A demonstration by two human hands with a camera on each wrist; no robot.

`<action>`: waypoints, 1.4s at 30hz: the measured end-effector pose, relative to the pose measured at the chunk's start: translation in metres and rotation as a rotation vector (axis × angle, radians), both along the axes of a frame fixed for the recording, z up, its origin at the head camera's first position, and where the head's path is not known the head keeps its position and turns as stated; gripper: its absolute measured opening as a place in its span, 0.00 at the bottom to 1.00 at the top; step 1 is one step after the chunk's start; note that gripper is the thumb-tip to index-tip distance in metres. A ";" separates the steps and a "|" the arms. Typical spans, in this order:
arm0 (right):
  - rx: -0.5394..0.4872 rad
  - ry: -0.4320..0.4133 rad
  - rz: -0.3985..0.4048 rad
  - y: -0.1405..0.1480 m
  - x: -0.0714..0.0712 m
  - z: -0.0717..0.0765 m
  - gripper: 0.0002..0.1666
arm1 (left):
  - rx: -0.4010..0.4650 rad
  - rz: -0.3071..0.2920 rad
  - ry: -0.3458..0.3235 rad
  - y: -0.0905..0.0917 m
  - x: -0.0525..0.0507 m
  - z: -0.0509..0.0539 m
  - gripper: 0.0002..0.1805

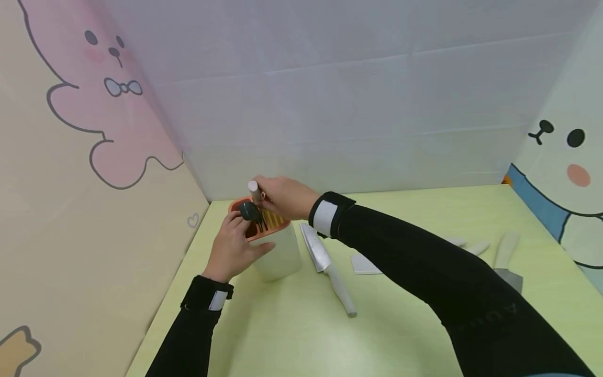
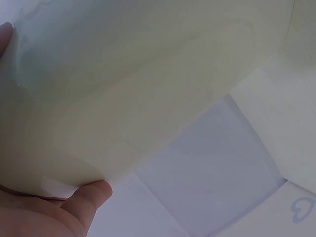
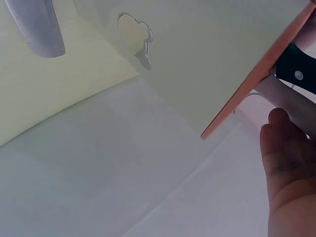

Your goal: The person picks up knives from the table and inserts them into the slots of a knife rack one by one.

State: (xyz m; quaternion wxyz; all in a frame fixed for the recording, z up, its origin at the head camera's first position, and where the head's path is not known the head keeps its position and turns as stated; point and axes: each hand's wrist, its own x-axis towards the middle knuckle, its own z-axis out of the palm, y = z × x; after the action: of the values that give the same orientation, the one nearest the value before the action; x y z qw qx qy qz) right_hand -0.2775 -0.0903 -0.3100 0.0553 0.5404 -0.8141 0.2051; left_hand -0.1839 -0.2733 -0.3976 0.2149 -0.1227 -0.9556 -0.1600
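Observation:
A cream knife holder (image 1: 278, 256) with an orange slotted rim stands at the table's left side. My left hand (image 1: 234, 250) grips it, thumb along the near side and fingers up by the rim; the left wrist view shows the thumb (image 2: 91, 200) against the smooth wall. My right hand (image 1: 287, 198) is above the slots and holds a light grey handle (image 1: 255, 189) that stands up from the holder; whatever is below it is hidden. A dark handle (image 1: 248, 211) pokes out beside it, its rivet visible in the right wrist view.
Right of the holder a chef's knife (image 1: 340, 288) lies on the table. A flat white piece (image 1: 365, 264) sits partly under my right arm. Farther right are more pale handles (image 1: 478, 247) and a tool with a broad grey blade (image 1: 511, 278). Walls stand behind and at both sides.

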 end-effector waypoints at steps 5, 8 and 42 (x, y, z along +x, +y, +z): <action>0.021 -0.012 -0.012 -0.003 0.001 0.001 0.12 | 0.004 0.002 -0.002 -0.001 0.000 0.001 0.40; 0.019 -0.011 -0.023 -0.005 0.001 -0.001 0.13 | 0.019 -0.009 0.002 -0.002 -0.001 0.001 0.41; -0.027 -0.098 -0.165 0.034 -0.002 -0.013 0.26 | 0.001 -0.021 0.023 0.000 -0.004 -0.001 0.41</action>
State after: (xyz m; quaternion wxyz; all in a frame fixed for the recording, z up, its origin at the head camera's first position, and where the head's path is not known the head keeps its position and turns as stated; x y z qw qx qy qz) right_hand -0.2797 -0.0565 -0.3230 0.0393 0.4601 -0.8548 0.2370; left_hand -0.1877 -0.2733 -0.3990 0.2243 -0.1344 -0.9517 -0.1611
